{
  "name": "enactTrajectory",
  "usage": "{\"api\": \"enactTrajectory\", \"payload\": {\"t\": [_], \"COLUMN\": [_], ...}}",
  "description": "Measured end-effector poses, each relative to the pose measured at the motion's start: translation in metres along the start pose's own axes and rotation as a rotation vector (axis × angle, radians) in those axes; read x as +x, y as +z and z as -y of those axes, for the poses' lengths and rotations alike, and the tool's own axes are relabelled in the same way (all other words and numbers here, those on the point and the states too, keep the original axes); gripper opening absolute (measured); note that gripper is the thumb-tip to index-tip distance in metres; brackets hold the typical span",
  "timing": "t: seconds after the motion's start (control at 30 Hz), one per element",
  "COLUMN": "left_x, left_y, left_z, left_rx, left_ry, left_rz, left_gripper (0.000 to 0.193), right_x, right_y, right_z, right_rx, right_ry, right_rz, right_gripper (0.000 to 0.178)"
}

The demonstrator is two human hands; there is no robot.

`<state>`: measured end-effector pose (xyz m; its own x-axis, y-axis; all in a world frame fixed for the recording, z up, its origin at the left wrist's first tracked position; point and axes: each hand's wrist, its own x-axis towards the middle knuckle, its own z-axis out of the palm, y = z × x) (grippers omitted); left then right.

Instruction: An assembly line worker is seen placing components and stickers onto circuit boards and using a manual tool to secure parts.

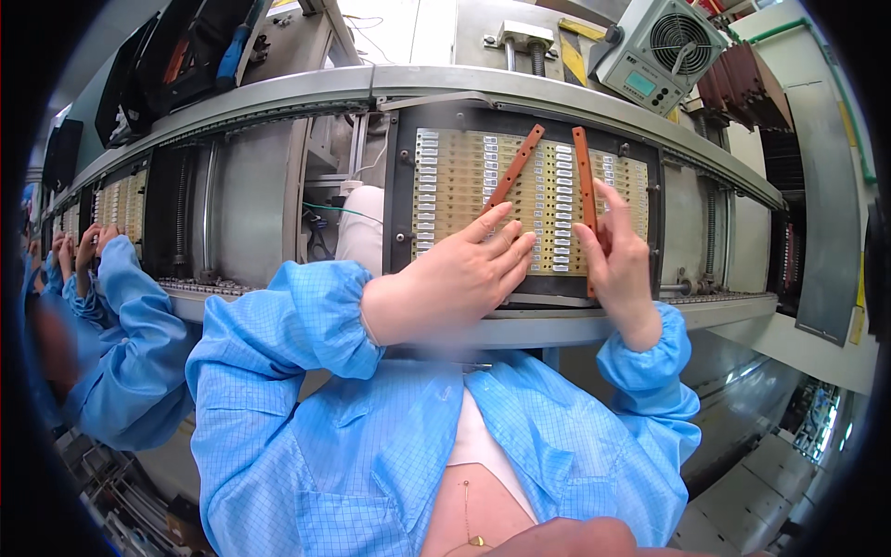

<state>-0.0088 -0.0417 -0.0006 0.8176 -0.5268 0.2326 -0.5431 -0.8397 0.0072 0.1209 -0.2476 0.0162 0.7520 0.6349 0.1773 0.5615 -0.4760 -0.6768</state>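
Note:
A black frame (399, 176) on the conveyor in front of me holds a panel of yellowish circuit boards (448, 190) with rows of white, label-like parts (564, 190). Two narrow reddish-brown bars with small holes lie across it. The left bar (516, 165) slants, and its lower end disappears under my left hand (455, 271), which rests flat on the panel with fingers stretched out. Nearly upright in view, the right bar (583, 167) passes between the thumb and fingers of my right hand (620, 260), which is closed around its lower half.
Metal conveyor rails (575, 91) run along the far and near sides. A boxy fan unit (664, 51) with a small screen stands beyond the far rail. At left, a co-worker's blue sleeve (135, 343) and hands (88, 246) are beside another panel. A blue-handled tool (232, 58) lies at upper left.

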Motion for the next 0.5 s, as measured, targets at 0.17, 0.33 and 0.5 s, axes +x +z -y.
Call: {"api": "enactTrajectory", "payload": {"t": [0.17, 0.33, 0.5], "left_x": [0.009, 0.018, 0.025], "left_y": [0.016, 0.030, 0.041], "left_z": [0.009, 0.008, 0.007], "left_rx": [-0.029, -0.092, -0.138], "left_ry": [0.025, 0.042, 0.023], "left_rz": [-0.083, -0.080, -0.134], "left_gripper": [0.039, 0.038, 0.037], "right_x": [0.003, 0.003, 0.004], "right_y": [0.026, 0.023, 0.025], "right_z": [-0.010, -0.017, -0.023], "right_rx": [-0.547, -0.637, -0.700], "right_ry": [-0.201, -0.190, -0.184], "right_rz": [-0.065, -0.043, -0.043], "right_gripper": [0.048, 0.050, 0.050]}}
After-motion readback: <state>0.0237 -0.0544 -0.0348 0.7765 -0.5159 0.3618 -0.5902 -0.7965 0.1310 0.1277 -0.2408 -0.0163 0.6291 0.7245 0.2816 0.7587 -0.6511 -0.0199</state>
